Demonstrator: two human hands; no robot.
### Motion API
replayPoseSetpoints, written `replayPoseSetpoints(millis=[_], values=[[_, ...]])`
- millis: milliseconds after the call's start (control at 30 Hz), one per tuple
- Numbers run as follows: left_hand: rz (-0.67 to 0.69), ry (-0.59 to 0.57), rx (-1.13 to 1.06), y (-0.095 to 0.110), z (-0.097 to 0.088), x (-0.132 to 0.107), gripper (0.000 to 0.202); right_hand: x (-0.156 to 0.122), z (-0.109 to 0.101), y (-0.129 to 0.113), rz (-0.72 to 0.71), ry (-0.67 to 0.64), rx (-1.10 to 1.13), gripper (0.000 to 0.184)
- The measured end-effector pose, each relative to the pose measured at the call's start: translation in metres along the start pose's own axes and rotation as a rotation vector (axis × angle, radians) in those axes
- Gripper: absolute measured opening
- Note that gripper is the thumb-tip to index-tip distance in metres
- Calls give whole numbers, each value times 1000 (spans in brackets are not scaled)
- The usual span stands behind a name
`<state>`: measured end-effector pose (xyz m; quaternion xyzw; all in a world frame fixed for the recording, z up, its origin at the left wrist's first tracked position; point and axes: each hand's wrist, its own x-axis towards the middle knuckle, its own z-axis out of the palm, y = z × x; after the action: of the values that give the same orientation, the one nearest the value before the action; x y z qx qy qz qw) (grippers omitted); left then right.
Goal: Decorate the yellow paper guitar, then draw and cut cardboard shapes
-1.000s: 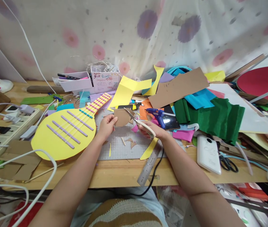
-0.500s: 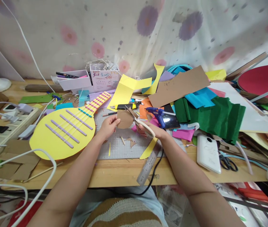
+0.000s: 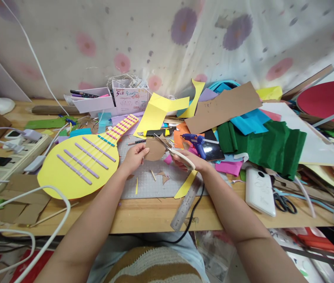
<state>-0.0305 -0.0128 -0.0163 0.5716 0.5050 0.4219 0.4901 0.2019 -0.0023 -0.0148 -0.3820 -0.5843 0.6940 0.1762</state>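
Note:
My left hand (image 3: 135,158) pinches the left edge of a rounded piece of brown cardboard (image 3: 155,151). In my right hand (image 3: 188,159) are scissors with white handles (image 3: 183,158), their blades at the cardboard's upper right edge. Both hands are above a grey cutting mat (image 3: 146,184) strewn with small cardboard scraps. Left of them lies a yellow paper lute (image 3: 75,169) with lilac strips, white strings and a striped neck. Just behind the cardboard is a yellow and black utility knife (image 3: 156,133).
A blue glue gun (image 3: 195,142) lies right of my right hand, its black cord running to the front edge. A metal ruler (image 3: 184,208) overlaps the mat. Dark green crepe paper (image 3: 273,147), a white power bank (image 3: 259,192) and black scissors (image 3: 285,202) are at right.
The cardboard has turned slightly between my hands, and the scissor blades have shifted a little along its edge. Other things look the same.

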Motion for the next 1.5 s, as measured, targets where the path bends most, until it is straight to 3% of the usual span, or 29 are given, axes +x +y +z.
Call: replayPoseSetpoints(millis=[433,600,767,1500], values=[[-37,1,-25,-3,-15,6,25,-1,-3,2,15,-43,-51,50],[-21,2,-38,-2,-11,5,28,0,4,5,-52,-87,-2,46],[5,-68,-12,3,-4,0,30,-5,13,-2,-102,-128,11,53],[-78,-73,-34,-8,-12,6,25,-5,-1,-1,44,-111,-38,47]])
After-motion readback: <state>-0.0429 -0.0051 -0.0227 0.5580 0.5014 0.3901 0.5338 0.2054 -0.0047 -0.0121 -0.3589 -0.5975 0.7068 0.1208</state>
